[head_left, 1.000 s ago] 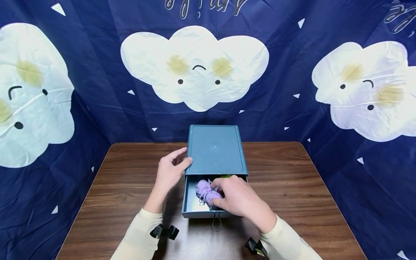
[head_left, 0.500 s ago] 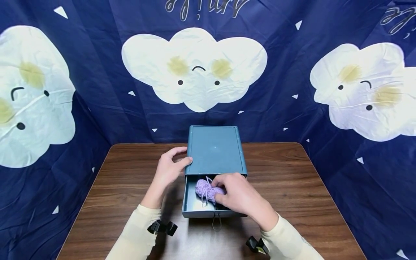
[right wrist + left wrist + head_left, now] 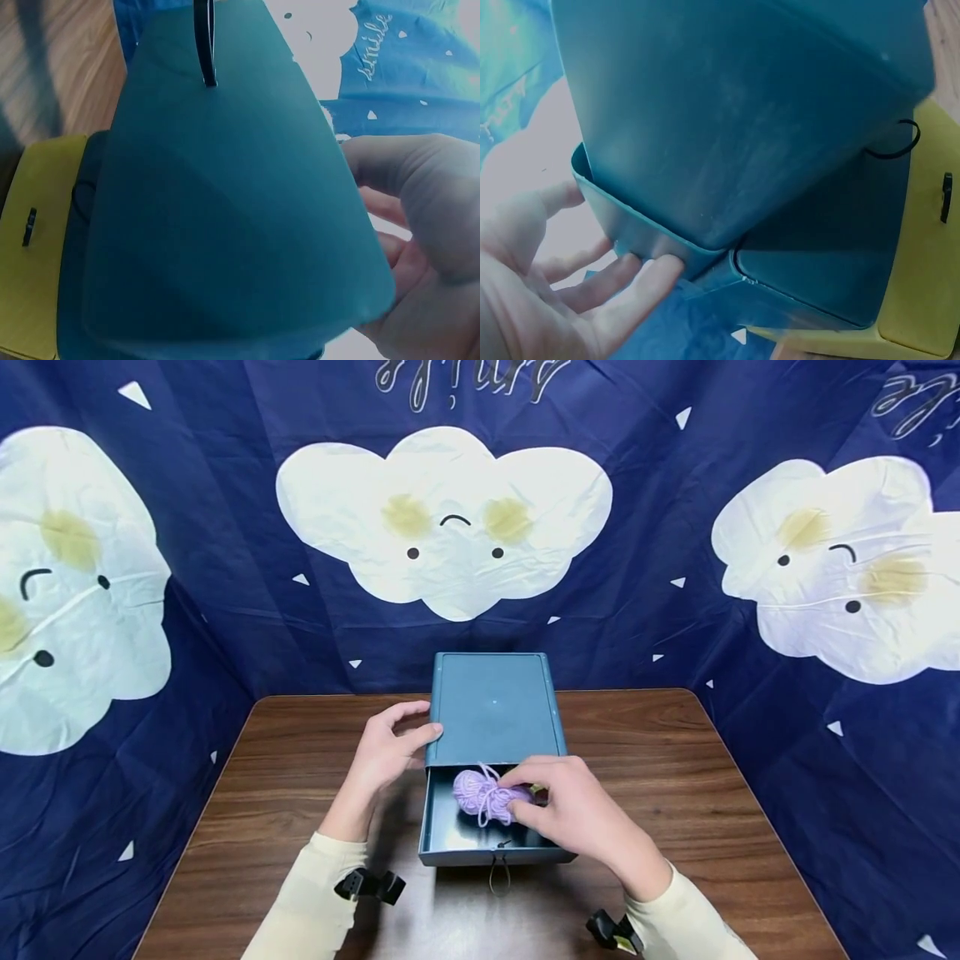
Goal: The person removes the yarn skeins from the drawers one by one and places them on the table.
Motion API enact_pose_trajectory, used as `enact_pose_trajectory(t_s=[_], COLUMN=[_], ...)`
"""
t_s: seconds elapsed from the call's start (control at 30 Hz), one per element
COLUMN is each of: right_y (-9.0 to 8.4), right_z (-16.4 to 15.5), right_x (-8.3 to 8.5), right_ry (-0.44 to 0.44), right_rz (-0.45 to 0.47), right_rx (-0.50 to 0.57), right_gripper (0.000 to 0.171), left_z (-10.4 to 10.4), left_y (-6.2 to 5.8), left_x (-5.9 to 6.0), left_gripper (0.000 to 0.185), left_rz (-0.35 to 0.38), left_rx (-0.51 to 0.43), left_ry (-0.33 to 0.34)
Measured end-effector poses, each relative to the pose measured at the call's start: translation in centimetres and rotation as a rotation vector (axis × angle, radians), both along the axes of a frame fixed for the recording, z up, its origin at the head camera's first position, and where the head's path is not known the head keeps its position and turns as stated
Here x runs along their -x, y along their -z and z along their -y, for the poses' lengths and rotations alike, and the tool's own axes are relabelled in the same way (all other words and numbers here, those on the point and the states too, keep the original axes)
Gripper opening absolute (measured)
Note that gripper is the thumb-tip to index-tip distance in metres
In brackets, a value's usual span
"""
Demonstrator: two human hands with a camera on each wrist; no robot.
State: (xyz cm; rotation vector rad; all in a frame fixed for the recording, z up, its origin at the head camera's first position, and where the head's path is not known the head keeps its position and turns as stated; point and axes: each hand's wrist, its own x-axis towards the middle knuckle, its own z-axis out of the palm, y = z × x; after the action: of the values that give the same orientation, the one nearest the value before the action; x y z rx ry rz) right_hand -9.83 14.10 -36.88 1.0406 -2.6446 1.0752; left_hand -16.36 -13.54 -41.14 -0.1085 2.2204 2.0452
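Observation:
A skein of lilac yarn [image 3: 480, 795], tied round its middle, is pinched at its right end by the thumb and fingers of my right hand [image 3: 581, 802]. It hangs over the pulled-out drawer [image 3: 438, 835] of a blue-teal drawer box [image 3: 495, 706]. My left hand [image 3: 386, 747] rests against the box's left side, thumb at the top edge. In the left wrist view the left fingers [image 3: 641, 296] lie along the casing beside the drawer. In the right wrist view the drawer front [image 3: 240, 195] hides the yarn, with the right hand [image 3: 427, 240] beyond it.
Lower drawers sit beneath, among them a yellow one [image 3: 930, 232]. A thin loop pull [image 3: 499, 877] hangs from the open drawer's front. Something small and yellow-green [image 3: 536, 789] shows by the right fingers. The box stands on a wooden table [image 3: 637, 777] before a blue cloud-print cloth [image 3: 652, 410].
My right hand has drawn up and slightly right with the yarn, showing more of the drawer floor beneath it. The left hand stays at the box's side.

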Motion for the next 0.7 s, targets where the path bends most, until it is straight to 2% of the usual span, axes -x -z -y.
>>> enact_pose_trajectory(t_s=[0.2, 0.47, 0.7], right_y=[0.1, -0.3, -0.7], right_z=[-1.4, -4.3, -7.2], right_x=[-0.2, -0.7, -0.8], right_ry=[0.041, 0.097, 0.216], right_rz=[-0.010, -0.114, -0.129], right_rx=[0.083, 0.191, 0.169], right_gripper=[0.026, 0.036, 0.035], left_z=[0.0, -0.2, -0.3], left_y=[0.1, 0.3, 0.3], left_x=[-0.2, -0.6, -0.4], left_gripper=[0.053, 0.055, 0.051], left_rz=[0.010, -0.041, -0.067], left_rx=[0.012, 0.045, 0.083], left_ry=[-0.005, -0.007, -0.025])
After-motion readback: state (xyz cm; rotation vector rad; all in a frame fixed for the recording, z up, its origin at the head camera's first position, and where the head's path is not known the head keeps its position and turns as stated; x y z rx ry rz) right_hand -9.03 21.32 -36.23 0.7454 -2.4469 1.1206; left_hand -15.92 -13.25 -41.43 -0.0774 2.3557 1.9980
